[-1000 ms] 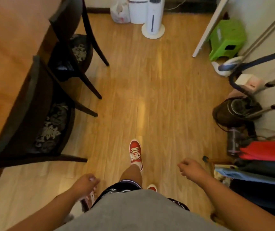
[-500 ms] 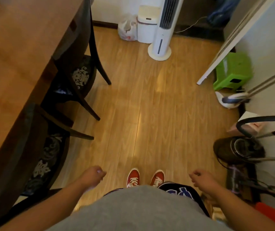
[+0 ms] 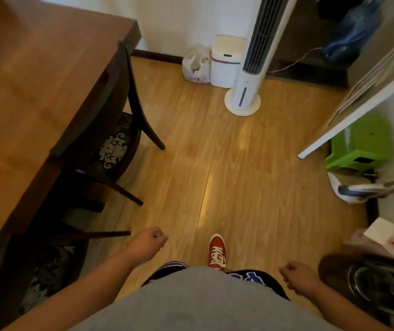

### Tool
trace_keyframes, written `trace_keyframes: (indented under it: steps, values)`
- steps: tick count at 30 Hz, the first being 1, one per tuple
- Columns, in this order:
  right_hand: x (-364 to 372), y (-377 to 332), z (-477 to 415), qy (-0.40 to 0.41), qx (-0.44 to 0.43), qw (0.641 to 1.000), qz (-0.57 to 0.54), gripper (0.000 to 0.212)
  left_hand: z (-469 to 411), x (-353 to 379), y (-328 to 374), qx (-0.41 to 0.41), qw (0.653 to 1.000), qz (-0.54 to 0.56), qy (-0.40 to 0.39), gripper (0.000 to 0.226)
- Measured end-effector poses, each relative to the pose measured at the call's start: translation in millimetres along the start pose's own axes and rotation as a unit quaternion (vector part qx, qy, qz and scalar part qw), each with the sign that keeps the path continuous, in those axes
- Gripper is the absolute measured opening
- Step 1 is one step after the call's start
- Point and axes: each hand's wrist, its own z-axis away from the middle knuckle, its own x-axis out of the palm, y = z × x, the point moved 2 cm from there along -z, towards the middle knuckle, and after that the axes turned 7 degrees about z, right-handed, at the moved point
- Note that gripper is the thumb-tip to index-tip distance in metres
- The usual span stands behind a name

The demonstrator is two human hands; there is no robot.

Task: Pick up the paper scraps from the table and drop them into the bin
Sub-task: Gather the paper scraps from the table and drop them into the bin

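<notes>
Fists hang on both sides of the person's grey shirt. The left hand [image 3: 151, 240] is clenched, knuckles up, over the wooden floor [image 3: 215, 163] near a dark chair leg. The right hand [image 3: 295, 274] is clenched too, lower in the view, just beside a dark round appliance [image 3: 368, 283]. Whether either fist encloses paper scraps cannot be told, since the fingers hide the palms and the picture is soft there.

The bin [image 3: 226, 60], white with a closed lid, stands on the floor against the far wall, well apart from both hands. A knotted plastic bag [image 3: 196, 64] touches its left side, and a white tower fan [image 3: 245, 91] stands just in front of its right side.

The brown tabletop [image 3: 36, 91] fills the left of the view, with a dark chair [image 3: 113, 149] pushed partly under its edge. One red shoe [image 3: 217, 250] points towards the bin. A green stool [image 3: 360, 144] sits by the right wall.
</notes>
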Motion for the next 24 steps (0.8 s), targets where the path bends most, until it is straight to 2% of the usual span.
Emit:
trace_keyframes:
  steps: [7, 10, 14, 18, 22, 24]
  values:
    - [-88.3, -165.9, -40.3, -0.006, -0.121, 0.989, 0.080, 0.021, -14.5, -51.0, -19.8, -0.075, 0.992, 0.077, 0.062, 0.023]
    - [-107.4, -248.3, -52.0, -0.010, -0.176, 0.976, 0.125, 0.016, -27.3, -76.4, -42.7, -0.118, 0.985, 0.106, 0.068, 0.026]
    - [-120.3, -355.8, -51.1, 0.005, -0.245, 0.953, 0.176, 0.015, -51.0, -117.7, -53.7, -0.132, 0.981, 0.119, 0.076, 0.027]
    - [-127.3, -449.8, -27.8, 0.012, -0.324, 0.921, 0.216, 0.006, -59.1, -177.4, -25.8, -0.091, 0.982, 0.127, 0.106, 0.022]
    - [-129.4, -532.9, 10.8, 0.003, -0.421, 0.866, 0.268, 0.018, -43.8, -245.1, 21.8, -0.001, 0.986, 0.112, 0.122, 0.009]
    - [-132.2, -570.7, 31.4, -0.001, -0.460, 0.843, 0.280, 0.017, -30.8, -276.2, 43.1, 0.054, 0.982, 0.112, 0.138, 0.009]
